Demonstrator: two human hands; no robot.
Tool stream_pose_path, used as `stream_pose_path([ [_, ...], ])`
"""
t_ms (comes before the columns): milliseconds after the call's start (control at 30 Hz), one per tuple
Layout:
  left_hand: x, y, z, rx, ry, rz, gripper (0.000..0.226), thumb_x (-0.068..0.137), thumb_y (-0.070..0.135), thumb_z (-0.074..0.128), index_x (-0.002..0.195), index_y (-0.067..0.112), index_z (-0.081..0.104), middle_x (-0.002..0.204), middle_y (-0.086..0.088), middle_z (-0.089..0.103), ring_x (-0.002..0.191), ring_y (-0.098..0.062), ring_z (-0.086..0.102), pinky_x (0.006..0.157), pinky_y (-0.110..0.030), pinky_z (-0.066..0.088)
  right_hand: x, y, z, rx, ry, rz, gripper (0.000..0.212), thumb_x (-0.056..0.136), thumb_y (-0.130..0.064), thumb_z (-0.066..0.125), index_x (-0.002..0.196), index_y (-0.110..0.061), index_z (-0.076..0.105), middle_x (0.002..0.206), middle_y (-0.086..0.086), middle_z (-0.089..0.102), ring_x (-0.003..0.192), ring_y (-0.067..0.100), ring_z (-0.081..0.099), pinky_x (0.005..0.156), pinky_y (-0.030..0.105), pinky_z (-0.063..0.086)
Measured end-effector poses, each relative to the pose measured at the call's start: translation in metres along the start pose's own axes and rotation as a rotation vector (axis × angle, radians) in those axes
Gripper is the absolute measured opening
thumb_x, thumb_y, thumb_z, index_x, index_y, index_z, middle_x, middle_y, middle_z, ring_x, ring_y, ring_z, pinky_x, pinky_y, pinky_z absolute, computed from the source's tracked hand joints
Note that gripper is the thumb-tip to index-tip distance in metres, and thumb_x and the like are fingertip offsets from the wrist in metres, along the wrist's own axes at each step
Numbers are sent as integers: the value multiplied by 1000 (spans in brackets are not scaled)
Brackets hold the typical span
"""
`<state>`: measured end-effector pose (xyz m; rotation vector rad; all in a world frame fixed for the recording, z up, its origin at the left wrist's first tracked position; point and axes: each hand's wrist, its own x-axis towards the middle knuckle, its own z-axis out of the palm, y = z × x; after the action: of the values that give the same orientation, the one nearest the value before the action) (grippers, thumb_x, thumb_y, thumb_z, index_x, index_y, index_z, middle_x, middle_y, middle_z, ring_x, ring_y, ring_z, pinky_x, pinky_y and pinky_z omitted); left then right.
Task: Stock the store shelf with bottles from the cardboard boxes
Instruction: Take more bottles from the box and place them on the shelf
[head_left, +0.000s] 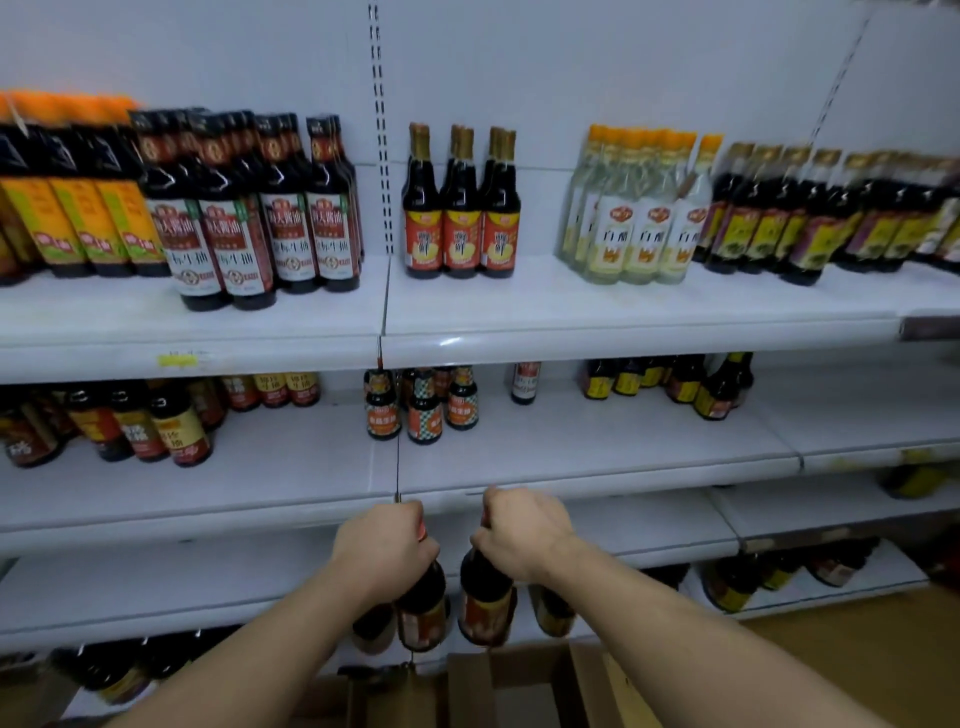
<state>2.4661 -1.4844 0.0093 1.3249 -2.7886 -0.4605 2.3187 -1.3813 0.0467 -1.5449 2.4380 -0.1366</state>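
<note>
Two dark bottles are held by the neck, the left bottle (422, 608) gripped in the left hand (382, 545), the right bottle (485, 597) in the right hand (519, 532), fingers closed. Below them lies a cardboard box (519, 686); beyond them stands the shelf (597, 467).

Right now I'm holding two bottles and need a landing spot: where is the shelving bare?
Middle shelf: bare between the short bottles and lone bottle, and along its front. Top shelf left is crowded.
</note>
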Motion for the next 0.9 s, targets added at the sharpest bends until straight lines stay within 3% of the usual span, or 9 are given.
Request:
stream_pose_path([
  [100,2,10,-26,29,-17,12,19,91,44,58,93,26,59,90,3,61,88,-21,63,80,-36,57,-1,-3,-26,-30,23,-22,23,96,-44,55,97,-22,47,108,9,64,107,34,61,76,36,41],
  [233,3,21,-63,70,-6,31,23,92,47,61,97,25,60,96,2,62,93,-22,62,82,-38,56,-2,-7,-65,-51,72,-31,30,94,-45,56,106,-18,60,112,8,66,105,33,62,79,37,48],
  [367,-2,33,-102,63,39,42,23,90,43,63,88,20,58,87,-1,63,77,-20,63,69,-37,55,-4,-7,-102,-25,127,-53,26,91,-42,60,80,-20,55,80,2,56,77,26,55,59,32,41],
  [533,-7,47,-157,-3,63,43,24,87,39,65,79,17,57,77,-5,69,61,-21,70,56,-36,59,-11,-8,-146,31,182,-64,27,90,-37,62,72,-20,51,74,-1,54,65,18,50,50,30,32],
  [667,-6,60,-195,-60,77,52,22,89,36,67,85,15,65,76,-4,73,60,-22,70,60,-38,62,-15,-7,-174,72,201,-55,23,91,-34,63,76,-19,56,79,1,59,69,16,55,52,28,36],
  [767,-6,69,-218,-51,123,56,23,90,36,67,84,14,67,75,-1,74,56,-18,66,55,-32,58,-16,-5,-194,72,224,-53,22,91,-36,63,82,-16,61,83,2,62,73,17,58,56,29,42],
  [900,-2,77,-240,-71,165,60,23,85,38,67,83,16,71,77,0,76,72,-21,75,73,-40,65,-14,-2,-217,87,261,-53,23,85,-37,64,85,-14,67,86,4,66,79,21,62,63,31,51],
])
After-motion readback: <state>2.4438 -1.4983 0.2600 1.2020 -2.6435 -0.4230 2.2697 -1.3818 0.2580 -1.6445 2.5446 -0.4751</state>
